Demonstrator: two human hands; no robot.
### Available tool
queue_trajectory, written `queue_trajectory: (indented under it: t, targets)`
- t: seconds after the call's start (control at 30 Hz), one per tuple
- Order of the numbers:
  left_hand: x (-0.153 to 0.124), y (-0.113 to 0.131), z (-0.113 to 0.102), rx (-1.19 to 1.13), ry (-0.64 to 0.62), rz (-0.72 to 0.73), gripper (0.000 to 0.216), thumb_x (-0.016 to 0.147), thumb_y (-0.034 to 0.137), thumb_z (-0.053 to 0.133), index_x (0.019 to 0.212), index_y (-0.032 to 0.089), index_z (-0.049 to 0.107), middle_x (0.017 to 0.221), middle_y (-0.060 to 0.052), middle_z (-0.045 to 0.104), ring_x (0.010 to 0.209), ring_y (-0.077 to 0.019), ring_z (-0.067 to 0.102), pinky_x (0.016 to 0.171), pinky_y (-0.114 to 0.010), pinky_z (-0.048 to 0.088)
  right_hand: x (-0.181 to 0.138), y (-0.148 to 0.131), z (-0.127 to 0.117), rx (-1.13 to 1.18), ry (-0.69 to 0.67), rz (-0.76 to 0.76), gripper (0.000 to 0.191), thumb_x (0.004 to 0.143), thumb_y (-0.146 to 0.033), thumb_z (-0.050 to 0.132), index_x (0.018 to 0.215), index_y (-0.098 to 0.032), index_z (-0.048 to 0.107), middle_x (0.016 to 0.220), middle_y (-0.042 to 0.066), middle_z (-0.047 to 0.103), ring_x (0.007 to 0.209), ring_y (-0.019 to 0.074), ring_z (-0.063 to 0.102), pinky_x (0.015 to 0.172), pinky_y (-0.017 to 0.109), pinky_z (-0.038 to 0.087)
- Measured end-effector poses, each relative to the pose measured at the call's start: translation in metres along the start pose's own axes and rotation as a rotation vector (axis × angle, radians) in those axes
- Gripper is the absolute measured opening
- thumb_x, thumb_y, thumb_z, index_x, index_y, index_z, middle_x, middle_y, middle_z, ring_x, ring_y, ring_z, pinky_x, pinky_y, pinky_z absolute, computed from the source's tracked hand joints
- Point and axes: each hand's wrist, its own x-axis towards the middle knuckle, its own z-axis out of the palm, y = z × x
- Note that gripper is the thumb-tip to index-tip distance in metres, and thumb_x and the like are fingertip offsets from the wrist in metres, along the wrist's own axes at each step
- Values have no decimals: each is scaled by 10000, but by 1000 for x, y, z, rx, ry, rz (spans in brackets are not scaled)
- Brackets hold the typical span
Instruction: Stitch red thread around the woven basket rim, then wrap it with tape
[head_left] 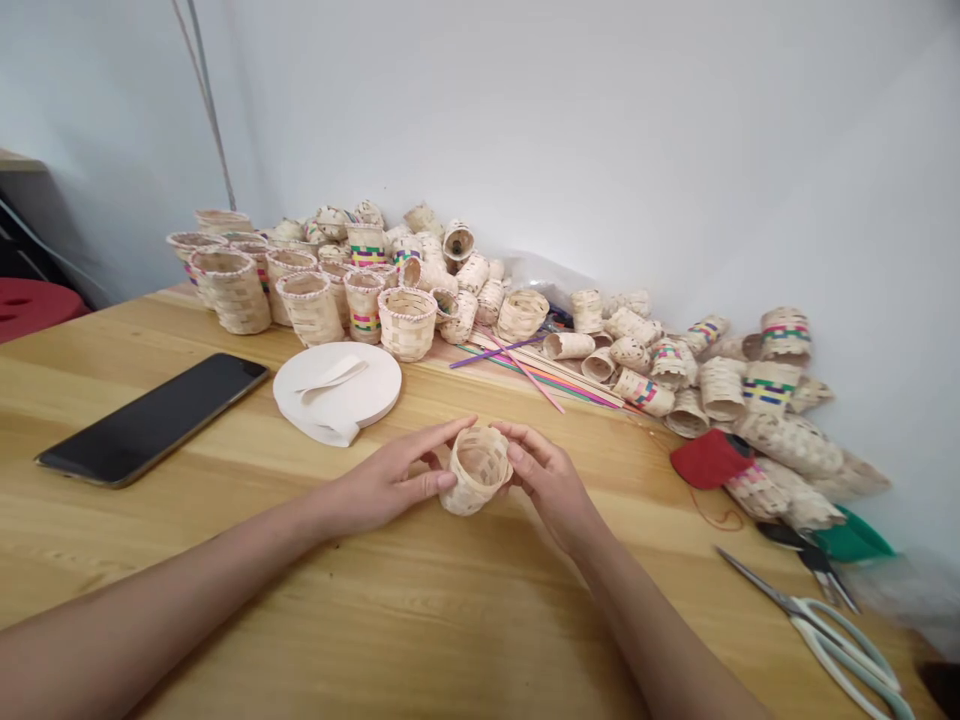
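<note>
A small woven bamboo basket (475,470) is held over the wooden table (420,610), tilted with its mouth facing me. My left hand (390,478) grips its left side, thumb under the rim and forefinger stretched along the top. My right hand (546,476) pinches its right side with curled fingers. Both forearms reach in from the bottom of the view.
Many finished woven baskets (315,290) are piled along the wall, with more (750,390) to the right. Coloured strips (540,375) lie behind my hands. A black phone (154,417) and white round pieces (337,395) lie at left; scissors (832,630) and a red item (709,458) lie at right.
</note>
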Motion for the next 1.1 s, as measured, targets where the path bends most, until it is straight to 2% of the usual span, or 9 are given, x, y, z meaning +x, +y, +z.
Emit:
queue_trajectory:
  t: [0.13,0.23,0.4,0.63,0.87,1.0,1.1]
  targets:
    - [0,4,1,-164,-15,-14,618,876,456,503,1427,247,315,1394,-78,472,1187,-272,498,949,-380,436,-1,-2,4,1,-3,10,378,799,-435,662,1098,-208,624,932,31,622,700,117,563,592,219,480]
    - [0,5,4,-207,17,-9,564,888,443,492,1398,246,354,1421,-63,440,1246,-262,451,986,-366,412,-2,-4,6,-13,-14,9,366,807,-434,652,1085,-197,628,924,33,623,707,119,563,596,221,483]
    - [1,5,8,-241,45,-27,505,893,383,503,1365,251,379,1387,-55,473,1221,-244,477,979,-363,417,-2,-6,8,-36,-20,6,350,814,-413,636,1080,-186,623,920,38,615,729,130,556,588,226,484]
    - [4,5,11,-454,46,-62,499,837,386,575,1297,243,441,1329,-58,527,1196,-261,500,966,-377,427,-3,-12,14,-58,15,46,341,774,-403,662,1030,-183,610,876,23,574,710,127,539,561,225,483]
    - [3,9,13,-398,61,-63,492,848,398,559,1293,226,440,1347,-69,514,1209,-265,487,979,-378,408,-3,-10,16,-3,28,58,359,768,-423,673,1026,-181,606,859,24,591,704,130,549,559,221,475]
    - [2,9,11,-382,94,-79,508,856,403,556,1322,245,426,1379,-54,490,1269,-264,429,1029,-378,359,-3,-7,11,4,17,-34,389,839,-482,585,1093,-189,600,838,27,593,685,127,553,601,247,486]
    - [2,5,8,-453,115,-109,513,869,419,540,1341,268,408,1409,-44,462,1314,-265,375,1065,-390,315,-4,-8,4,-151,98,-189,336,876,-464,543,1109,-232,611,915,33,590,736,139,572,673,281,505]
